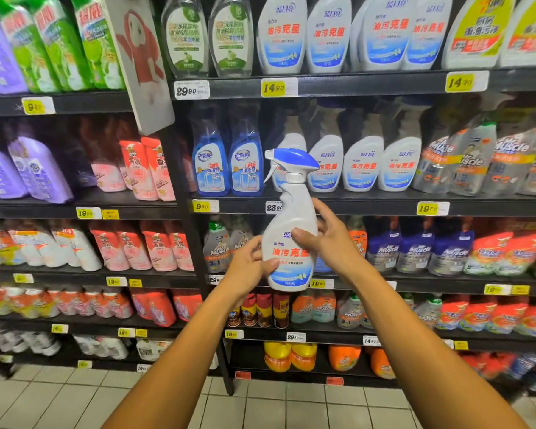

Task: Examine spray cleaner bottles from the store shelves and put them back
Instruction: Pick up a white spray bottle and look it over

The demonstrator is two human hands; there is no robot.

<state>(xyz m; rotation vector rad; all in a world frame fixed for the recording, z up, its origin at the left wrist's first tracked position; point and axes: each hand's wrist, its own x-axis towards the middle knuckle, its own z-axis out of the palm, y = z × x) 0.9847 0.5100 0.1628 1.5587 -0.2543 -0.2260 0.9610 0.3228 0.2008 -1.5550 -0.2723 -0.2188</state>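
Tall black metal store shelves fill the far side of the scene, their tiers packed with cleaning products and edged with yellow and white price tags. On the far left sit purple and pink-and-red refill pouches; to the right of the black upright, on the middle tier, a row of white plastic spray bottles with red lettering stands beside two blue glass-cleaner bottles, with grey trigger bottles further right. A pale cardboard sign with a red figure hangs tilted from the upright. Pale floor tiles run along the near edge.

In the centre, in front of the shelves and clear of them, a white plastic spray cleaner bottle with a blue trigger head is held upright, nozzle pointing left, label facing the camera. The left hand grips its lower left side, thumb on the label. The right hand clasps the body from the right, thumb pressed across the front and fingers wrapped behind.
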